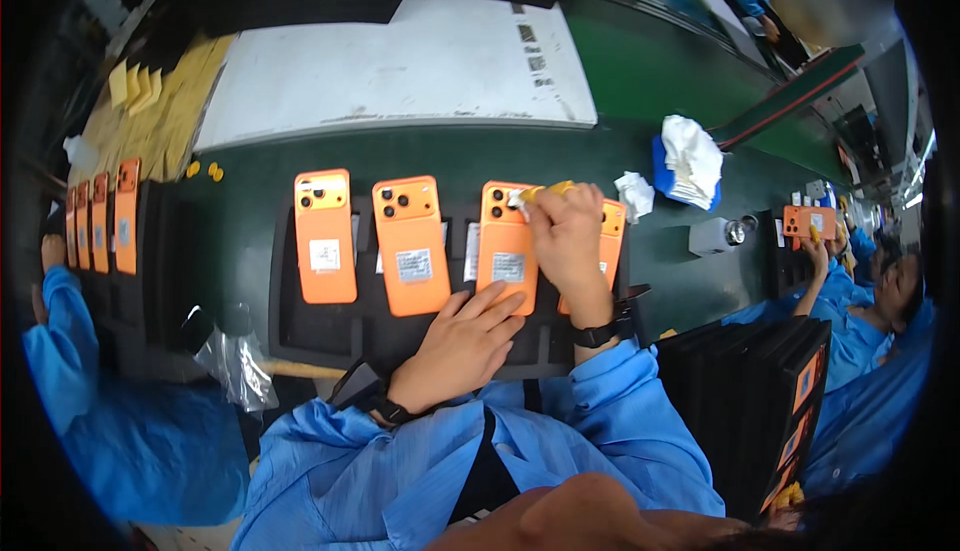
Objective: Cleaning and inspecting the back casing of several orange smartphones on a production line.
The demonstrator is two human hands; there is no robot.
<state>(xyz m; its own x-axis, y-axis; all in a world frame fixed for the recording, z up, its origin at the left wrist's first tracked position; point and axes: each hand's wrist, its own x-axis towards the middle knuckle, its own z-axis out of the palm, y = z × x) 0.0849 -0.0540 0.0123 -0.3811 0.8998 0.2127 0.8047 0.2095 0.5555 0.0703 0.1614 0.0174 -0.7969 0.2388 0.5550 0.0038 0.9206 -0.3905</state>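
Observation:
My left hand (pixel 458 343) lies flat, fingers stretched over the lower edge of an orange phone (pixel 497 236) that rests back side up. At the phone's camera bump, my right hand (pixel 572 246) pinches a small white wipe (pixel 517 201); yellow coverings show on its fingertips. Another orange phone (pixel 610 236) is partly hidden behind this hand. To the left lie a tilted orange phone (pixel 411 296) and an orange phone (pixel 326 223) with a white label. All of them sit in a black tray (pixel 300 336).
Crumpled white wipes (pixel 690 156) fill a blue box (pixel 660 173) on the right, near a loose wipe (pixel 634 194) and a dispenser bottle (pixel 711 237). A clear plastic bag (pixel 240 366) hangs at the left front. Black trays (pixel 735 391) stand at right. Co-workers sit on both sides.

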